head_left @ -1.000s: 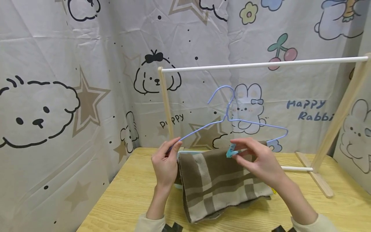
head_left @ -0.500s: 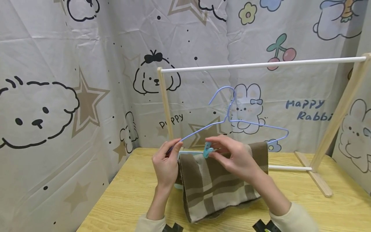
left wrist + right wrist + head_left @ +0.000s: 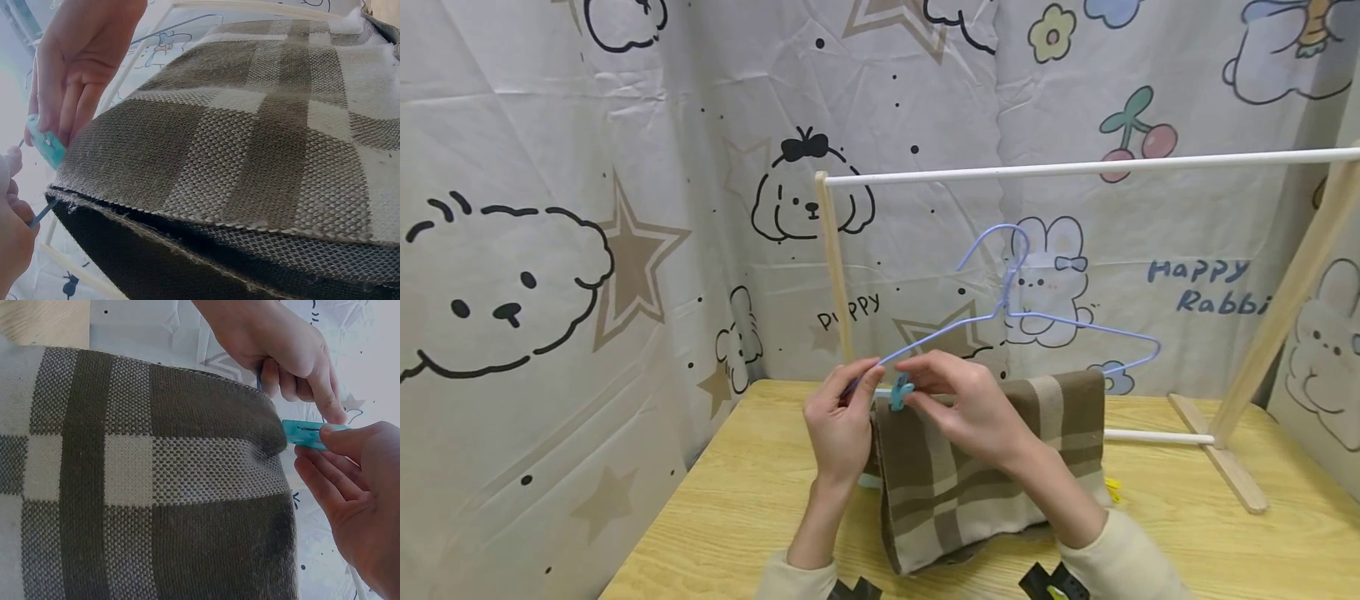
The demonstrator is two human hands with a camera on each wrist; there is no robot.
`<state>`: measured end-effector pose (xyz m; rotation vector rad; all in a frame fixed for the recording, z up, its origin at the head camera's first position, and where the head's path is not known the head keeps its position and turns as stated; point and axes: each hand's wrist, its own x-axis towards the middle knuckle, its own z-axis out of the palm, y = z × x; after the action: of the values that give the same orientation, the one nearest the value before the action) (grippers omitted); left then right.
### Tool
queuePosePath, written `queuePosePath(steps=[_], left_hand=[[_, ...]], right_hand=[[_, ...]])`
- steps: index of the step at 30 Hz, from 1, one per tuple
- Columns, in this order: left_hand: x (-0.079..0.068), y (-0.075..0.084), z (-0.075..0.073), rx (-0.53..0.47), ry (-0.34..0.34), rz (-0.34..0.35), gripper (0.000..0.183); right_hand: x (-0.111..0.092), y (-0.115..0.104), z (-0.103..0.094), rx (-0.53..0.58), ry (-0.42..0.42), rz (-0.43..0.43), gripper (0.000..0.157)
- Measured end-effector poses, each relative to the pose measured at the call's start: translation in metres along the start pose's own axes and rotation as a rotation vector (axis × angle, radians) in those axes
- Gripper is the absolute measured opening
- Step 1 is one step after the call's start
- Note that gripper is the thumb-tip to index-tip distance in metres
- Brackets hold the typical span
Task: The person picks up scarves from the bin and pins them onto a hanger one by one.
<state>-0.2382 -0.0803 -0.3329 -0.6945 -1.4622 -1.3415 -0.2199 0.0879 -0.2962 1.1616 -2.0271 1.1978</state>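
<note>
A brown and cream plaid knit cloth [image 3: 1000, 467] hangs folded over the lower bar of a purple wire hanger [image 3: 936, 335]. My left hand [image 3: 842, 425] grips the hanger's left corner, just beside the cloth's edge. Between my right thumb and fingers I pinch a teal clothespin [image 3: 898, 392], at the top left of the cloth. In the right wrist view the tip of the clothespin [image 3: 303, 433] meets the fold, where the cloth dents; whether it bites the bar is hidden. My right hand [image 3: 973, 408] covers part of the cloth's upper edge.
Behind the hanger stands a rack with a white top rail [image 3: 1075, 169] and wooden posts [image 3: 1288, 292]. Part of a light blue container [image 3: 870, 481] shows behind the cloth. Something small and yellow [image 3: 1112, 489] lies on the wooden table [image 3: 715, 517] at right.
My right hand has moved left along the cloth's top with the clothespin, reaching the fold near my left hand. My left hand keeps its grip on the hanger.
</note>
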Motion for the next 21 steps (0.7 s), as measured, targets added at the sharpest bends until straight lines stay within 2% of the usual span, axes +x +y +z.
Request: queuePosePath(steps=[8,13,21], left_hand=[[-0.002,0.001,0.003,-0.021,-0.005,0.024,0.010],[-0.004,0.001,0.006,-0.020,0.012,0.012,0.011],[-0.004,0.001,0.006,-0.022,0.019,-0.001,0.011]], right_hand=[[0.005,0.000,0.007,0.014,0.013,0.054,0.022],[0.005,0.003,0.010,0.023,-0.004,0.081,0.017],[0.001,0.010,0.015,-0.068,-0.071,0.057,0.022]])
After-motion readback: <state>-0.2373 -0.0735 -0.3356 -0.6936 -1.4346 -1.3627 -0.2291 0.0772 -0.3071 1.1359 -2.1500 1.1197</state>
